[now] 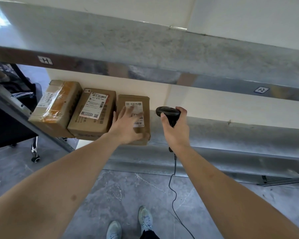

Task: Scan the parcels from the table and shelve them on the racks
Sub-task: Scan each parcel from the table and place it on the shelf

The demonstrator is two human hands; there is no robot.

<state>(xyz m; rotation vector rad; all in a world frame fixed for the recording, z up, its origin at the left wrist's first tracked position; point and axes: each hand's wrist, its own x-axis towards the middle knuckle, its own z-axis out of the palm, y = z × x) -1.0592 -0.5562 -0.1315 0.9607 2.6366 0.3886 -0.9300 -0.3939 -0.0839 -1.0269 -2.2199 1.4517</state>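
Three brown cardboard parcels lie side by side on a metal rack shelf [231, 135]. The rightmost parcel [141, 104] carries a white label, and my left hand [128, 126] rests flat on its top with fingers spread. To its left sit a labelled middle parcel [93, 112] and a taped parcel [57, 104] at the shelf's end. Just right of the parcels, my right hand [176, 130] grips a black handheld scanner [167, 112] by its handle, its head pointing left toward the rightmost parcel. The scanner's cable [173, 187] hangs down to the floor.
An upper shelf [145, 49] with tags "H" and "I-2" on its front edge overhangs the parcels. A slanted rack post [24, 116] stands at the left, with a black wheeled chair [16, 128] behind it. My feet stand on the grey floor [128, 187].
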